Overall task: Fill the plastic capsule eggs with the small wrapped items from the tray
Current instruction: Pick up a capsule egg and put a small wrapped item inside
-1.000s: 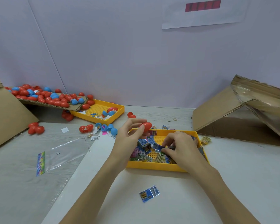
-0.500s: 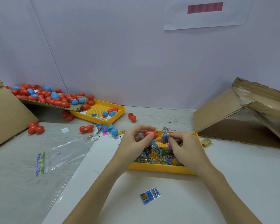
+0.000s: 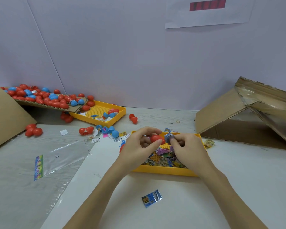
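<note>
A tray (image 3: 163,171) sits at centre frame, holding a heap of packets (image 3: 163,158). Above it, the left hand (image 3: 139,146) holds an egg (image 3: 156,138), with the right hand (image 3: 186,149) just to its right pinching a packet (image 3: 168,137) against the egg. Below the tray lies a lone packet (image 3: 151,198). A second tray (image 3: 117,116) sits at upper left, with an egg pile (image 3: 41,96) on cardboard (image 3: 45,105) left of it. A bag (image 3: 63,156) lies at left, a box (image 3: 248,116) at right.
</note>
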`<action>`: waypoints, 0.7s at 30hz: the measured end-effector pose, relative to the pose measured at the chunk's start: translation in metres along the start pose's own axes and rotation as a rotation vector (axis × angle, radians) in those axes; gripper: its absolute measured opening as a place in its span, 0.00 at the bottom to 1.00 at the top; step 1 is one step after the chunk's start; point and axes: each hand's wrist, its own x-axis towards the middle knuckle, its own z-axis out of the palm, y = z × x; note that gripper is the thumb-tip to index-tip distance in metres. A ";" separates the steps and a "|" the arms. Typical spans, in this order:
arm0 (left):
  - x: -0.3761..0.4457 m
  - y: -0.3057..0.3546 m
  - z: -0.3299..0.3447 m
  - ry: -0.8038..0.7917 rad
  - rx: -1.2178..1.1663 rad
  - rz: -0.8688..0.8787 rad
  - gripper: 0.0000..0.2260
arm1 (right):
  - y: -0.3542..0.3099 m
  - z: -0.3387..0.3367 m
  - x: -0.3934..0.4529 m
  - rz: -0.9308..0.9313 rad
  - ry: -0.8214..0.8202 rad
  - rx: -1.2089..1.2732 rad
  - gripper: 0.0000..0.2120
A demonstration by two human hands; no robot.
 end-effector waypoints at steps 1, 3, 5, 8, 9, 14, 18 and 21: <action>0.000 0.000 0.000 0.008 0.018 0.005 0.12 | -0.001 -0.001 0.000 -0.019 -0.018 -0.014 0.22; 0.000 -0.001 0.001 0.037 0.030 0.004 0.11 | -0.004 -0.001 -0.001 -0.062 -0.059 -0.017 0.22; 0.000 -0.001 0.000 0.062 0.009 -0.005 0.09 | -0.006 -0.002 -0.001 -0.088 -0.093 0.001 0.22; 0.000 0.000 0.000 0.076 -0.001 -0.013 0.08 | -0.006 -0.002 -0.001 -0.079 -0.143 0.029 0.20; 0.000 0.000 0.000 0.076 0.002 -0.009 0.08 | -0.005 -0.002 -0.001 -0.069 -0.155 0.029 0.20; 0.000 0.000 -0.001 0.051 0.040 0.021 0.08 | -0.003 0.000 -0.002 -0.043 -0.156 -0.056 0.19; 0.000 -0.006 0.000 0.043 0.164 0.096 0.10 | 0.000 0.003 -0.003 -0.082 -0.207 -0.083 0.17; 0.000 -0.007 0.001 0.044 0.229 0.079 0.08 | 0.000 0.004 -0.003 -0.118 -0.246 -0.099 0.16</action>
